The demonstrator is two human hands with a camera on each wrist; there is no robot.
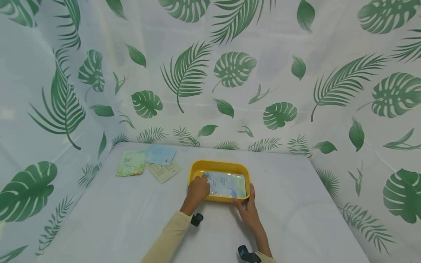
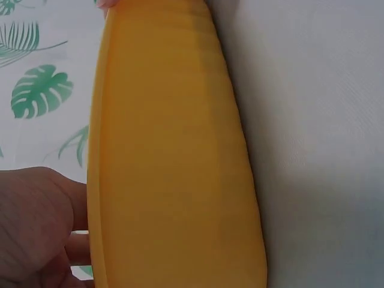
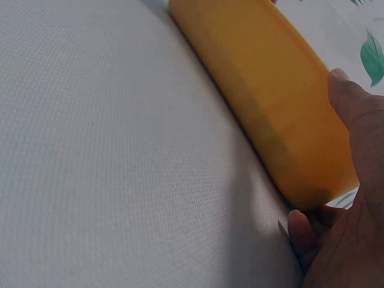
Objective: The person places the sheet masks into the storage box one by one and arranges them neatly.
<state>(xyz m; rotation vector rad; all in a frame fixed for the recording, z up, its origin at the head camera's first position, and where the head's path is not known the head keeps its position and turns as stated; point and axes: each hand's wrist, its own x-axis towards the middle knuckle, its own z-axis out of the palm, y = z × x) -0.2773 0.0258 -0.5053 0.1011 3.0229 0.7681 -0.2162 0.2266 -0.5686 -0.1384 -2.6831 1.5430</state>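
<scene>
A yellow box (image 1: 218, 163) with rounded corners holds a flat light-blue sachet (image 1: 227, 184), face up. My left hand (image 1: 198, 188) reaches over the box's left end, its fingers curled at the sachet's left edge and seeming to pinch it. Seen from the left wrist, those fingers (image 2: 78, 249) pass behind the yellow wall, so their tips are hidden. My right hand (image 1: 249, 211) grips the front right corner of the box. In the right wrist view its thumb (image 3: 345, 96) lies at the rim, and other fingers curl by the lower corner.
Left of the box on the white table (image 1: 296, 212) lie a green sachet (image 1: 131, 163), a blue sachet (image 1: 161, 155) and a beige sachet (image 1: 163, 172), partly overlapping. A leaf-printed sheet (image 1: 194, 120) rises behind the table and at both sides.
</scene>
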